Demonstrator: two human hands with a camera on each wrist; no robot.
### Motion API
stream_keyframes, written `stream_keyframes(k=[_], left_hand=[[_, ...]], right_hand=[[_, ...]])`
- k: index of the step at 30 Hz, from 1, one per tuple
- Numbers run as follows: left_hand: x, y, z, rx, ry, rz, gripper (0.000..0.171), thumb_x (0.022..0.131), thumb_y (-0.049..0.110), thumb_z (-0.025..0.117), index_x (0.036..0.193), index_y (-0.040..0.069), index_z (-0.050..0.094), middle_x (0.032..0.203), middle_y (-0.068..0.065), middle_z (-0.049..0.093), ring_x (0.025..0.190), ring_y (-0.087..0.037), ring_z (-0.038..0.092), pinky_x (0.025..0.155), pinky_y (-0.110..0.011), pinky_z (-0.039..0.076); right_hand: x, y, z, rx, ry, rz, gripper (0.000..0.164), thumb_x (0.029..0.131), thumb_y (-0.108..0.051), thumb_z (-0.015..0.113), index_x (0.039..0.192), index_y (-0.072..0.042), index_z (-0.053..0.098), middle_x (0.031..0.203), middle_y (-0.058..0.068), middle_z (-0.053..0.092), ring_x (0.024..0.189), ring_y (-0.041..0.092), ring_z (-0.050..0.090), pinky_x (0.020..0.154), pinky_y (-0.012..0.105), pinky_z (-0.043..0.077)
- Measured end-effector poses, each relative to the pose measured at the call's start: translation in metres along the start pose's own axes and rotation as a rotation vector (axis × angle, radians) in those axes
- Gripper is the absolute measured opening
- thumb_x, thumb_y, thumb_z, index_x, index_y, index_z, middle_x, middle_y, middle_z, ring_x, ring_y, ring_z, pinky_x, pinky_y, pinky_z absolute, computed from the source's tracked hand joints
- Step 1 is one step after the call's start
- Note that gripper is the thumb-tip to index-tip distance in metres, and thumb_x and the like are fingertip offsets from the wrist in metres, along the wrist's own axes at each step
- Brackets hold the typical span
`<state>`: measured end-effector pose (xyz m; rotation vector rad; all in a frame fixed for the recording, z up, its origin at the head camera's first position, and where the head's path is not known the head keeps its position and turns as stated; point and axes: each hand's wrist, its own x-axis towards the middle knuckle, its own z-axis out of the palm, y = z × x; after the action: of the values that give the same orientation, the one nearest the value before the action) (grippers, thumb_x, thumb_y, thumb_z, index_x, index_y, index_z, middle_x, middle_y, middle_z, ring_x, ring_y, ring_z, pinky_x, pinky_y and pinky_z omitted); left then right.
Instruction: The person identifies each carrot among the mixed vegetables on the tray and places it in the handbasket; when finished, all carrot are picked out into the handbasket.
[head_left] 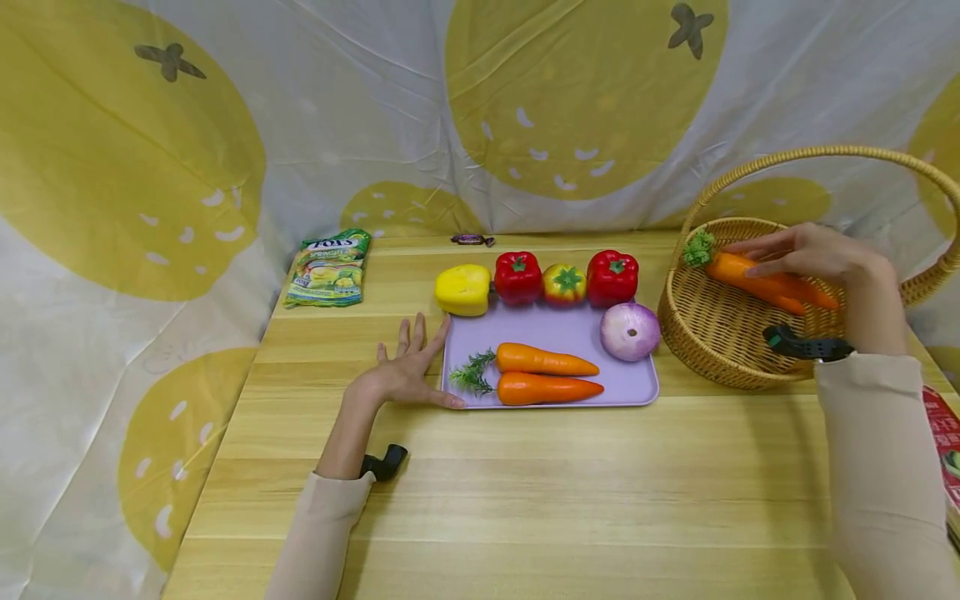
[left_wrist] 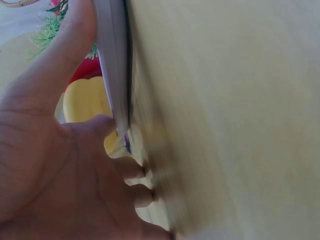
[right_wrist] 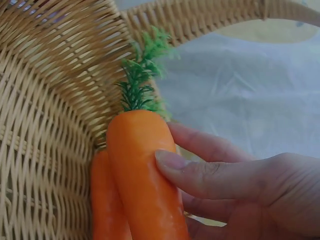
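Note:
My right hand (head_left: 821, 254) pinches an orange carrot (right_wrist: 142, 165) with a green leafy top, held inside the wicker basket (head_left: 693, 354). A second carrot (right_wrist: 104, 195) lies against the basket's woven wall, partly hidden behind the held one. At the lilac tray's (head_left: 558, 329) left edge my left hand (head_left: 405, 371) rests with its fingers spread, thumb and index fingertip right at the rim. On that tray two more carrots (head_left: 551, 388) lie side by side, and a purple onion (head_left: 630, 332) sits at its right end.
Along the tray's back edge stand a yellow pepper (head_left: 462, 290), two red peppers (head_left: 517, 279) and a small red-yellow vegetable (head_left: 564, 285). Behind are a green snack bag (head_left: 330, 268) and a wrapped candy (head_left: 472, 240). The basket's tall handle (head_left: 817, 152) arches over it. A red package (head_left: 943, 433) lies far right.

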<state>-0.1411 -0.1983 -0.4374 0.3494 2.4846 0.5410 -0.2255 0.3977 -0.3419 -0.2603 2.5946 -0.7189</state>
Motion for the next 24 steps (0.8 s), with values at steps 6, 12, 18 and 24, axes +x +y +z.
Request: stream_keyframes(k=[6, 12, 18, 24], left_hand=[[-0.001, 0.001, -0.001, -0.006, 0.002, 0.013, 0.139, 0.068, 0.077, 0.080, 0.163, 0.042, -0.016, 0.166, -0.012, -0.037, 0.154, -0.037, -0.036, 0.113, -0.081, -0.017], [-0.008, 0.010, -0.007, -0.010, -0.017, -0.002, 0.138, 0.070, 0.073, 0.082, 0.164, 0.039, -0.014, 0.167, -0.014, -0.035, 0.154, -0.037, -0.035, 0.116, -0.079, -0.017], [-0.018, 0.019, -0.013, -0.036, -0.018, 0.026, 0.137, 0.073, 0.069, 0.083, 0.166, 0.032, -0.010, 0.168, -0.021, -0.031, 0.155, -0.043, -0.030, 0.112, -0.083, -0.016], [-0.016, 0.015, -0.010, -0.028, -0.005, 0.029, 0.136, 0.073, 0.074, 0.080, 0.166, 0.034, -0.011, 0.168, -0.021, -0.031, 0.155, -0.043, -0.031, 0.113, -0.083, -0.014]], right_hand=[[0.007, -0.001, 0.005, -0.008, 0.009, 0.032, 0.052, 0.098, -0.037, 0.072, 0.146, -0.021, 0.060, 0.153, 0.017, 0.054, 0.135, 0.030, 0.051, 0.100, 0.039, 0.045], [0.011, 0.000, 0.009, 0.019, -0.033, 0.053, 0.057, 0.097, -0.038, 0.073, 0.149, -0.021, 0.057, 0.154, 0.015, 0.054, 0.124, 0.008, 0.057, 0.094, 0.025, 0.047], [0.012, 0.000, 0.014, 0.056, -0.027, 0.037, 0.055, 0.095, -0.030, 0.076, 0.146, -0.014, 0.061, 0.139, 0.016, 0.067, 0.096, -0.019, 0.055, 0.081, 0.009, 0.045], [0.013, -0.004, 0.023, 0.049, 0.008, 0.035, 0.053, 0.092, -0.024, 0.080, 0.141, -0.010, 0.065, 0.141, 0.011, 0.066, 0.129, 0.015, 0.058, 0.101, 0.027, 0.049]])
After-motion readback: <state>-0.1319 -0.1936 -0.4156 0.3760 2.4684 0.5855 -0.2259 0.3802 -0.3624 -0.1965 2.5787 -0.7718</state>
